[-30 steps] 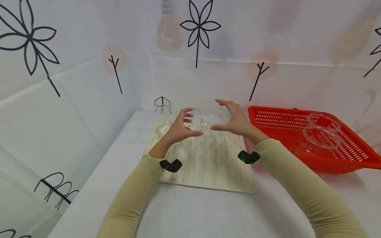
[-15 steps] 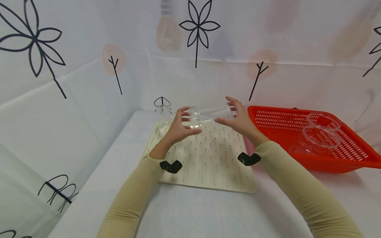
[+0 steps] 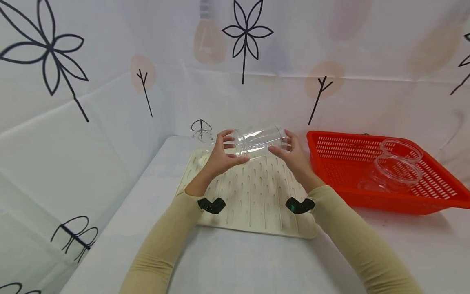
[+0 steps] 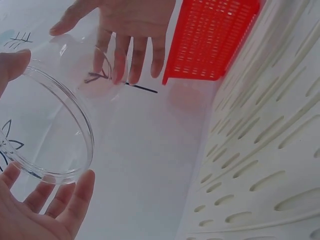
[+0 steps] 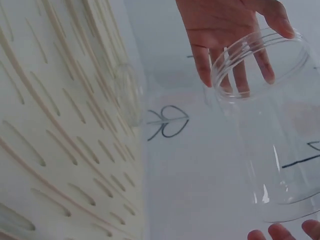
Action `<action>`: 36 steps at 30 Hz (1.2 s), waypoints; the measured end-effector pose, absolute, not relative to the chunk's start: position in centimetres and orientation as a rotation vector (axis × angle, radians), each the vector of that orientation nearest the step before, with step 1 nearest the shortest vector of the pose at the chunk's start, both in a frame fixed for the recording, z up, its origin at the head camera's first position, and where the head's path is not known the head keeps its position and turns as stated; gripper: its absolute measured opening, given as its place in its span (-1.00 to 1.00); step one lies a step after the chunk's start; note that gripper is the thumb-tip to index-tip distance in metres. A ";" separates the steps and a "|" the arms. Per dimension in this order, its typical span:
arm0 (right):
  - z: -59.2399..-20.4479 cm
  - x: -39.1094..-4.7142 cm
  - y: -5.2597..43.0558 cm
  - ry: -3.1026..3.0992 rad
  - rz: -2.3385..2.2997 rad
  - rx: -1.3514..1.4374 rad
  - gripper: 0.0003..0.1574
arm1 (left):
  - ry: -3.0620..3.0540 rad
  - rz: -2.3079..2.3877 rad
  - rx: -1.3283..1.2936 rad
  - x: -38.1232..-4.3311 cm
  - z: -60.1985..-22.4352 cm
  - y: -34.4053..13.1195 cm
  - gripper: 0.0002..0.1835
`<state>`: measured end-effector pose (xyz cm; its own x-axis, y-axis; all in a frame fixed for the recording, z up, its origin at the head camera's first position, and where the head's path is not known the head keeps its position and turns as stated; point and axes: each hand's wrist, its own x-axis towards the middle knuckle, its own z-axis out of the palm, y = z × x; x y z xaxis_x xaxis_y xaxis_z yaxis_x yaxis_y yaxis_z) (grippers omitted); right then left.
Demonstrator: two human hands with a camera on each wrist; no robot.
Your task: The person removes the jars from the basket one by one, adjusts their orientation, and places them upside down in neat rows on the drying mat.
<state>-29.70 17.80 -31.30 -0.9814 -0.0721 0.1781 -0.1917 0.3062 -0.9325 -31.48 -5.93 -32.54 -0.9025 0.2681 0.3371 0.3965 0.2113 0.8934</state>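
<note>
A clear jar (image 3: 261, 139) lies sideways in the air above the cream ridged mat (image 3: 253, 196), its base end on the right tilted slightly up. My left hand (image 3: 223, 157) grips the ringed mouth end, with the thumb below and fingers behind. At the base end, my right hand (image 3: 296, 157) holds the jar between thumb and fingers. The left wrist view shows the ringed rim (image 4: 89, 135) between left thumb and fingers. In the right wrist view the see-through jar wall (image 5: 265, 150) stretches between both hands.
To the right stands a red perforated basket (image 3: 338, 200) with clear round containers (image 3: 398, 169) in it. Another clear glass-like piece (image 3: 205, 135) sits at the mat's back left corner. A patterned white sheet (image 3: 279, 98) hangs behind the table.
My right hand has slid right along the jar to its base and its fingers have come in around it. The jar's right end has risen a little. My left hand stays nearly still.
</note>
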 end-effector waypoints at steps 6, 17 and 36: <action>-32.3 -29.8 17.2 -2.317 2.059 0.282 0.06 | -2.336 -1.836 -0.654 -31.4 -32.5 -5.9 0.00; -32.2 -29.8 16.1 -2.193 2.246 0.337 -0.08 | -2.299 -1.926 -0.659 -31.4 -32.6 -5.8 -0.01; -29.9 -30.5 16.3 -2.074 2.429 0.339 -0.10 | -2.486 -1.832 -0.637 -31.6 -33.5 -6.2 0.01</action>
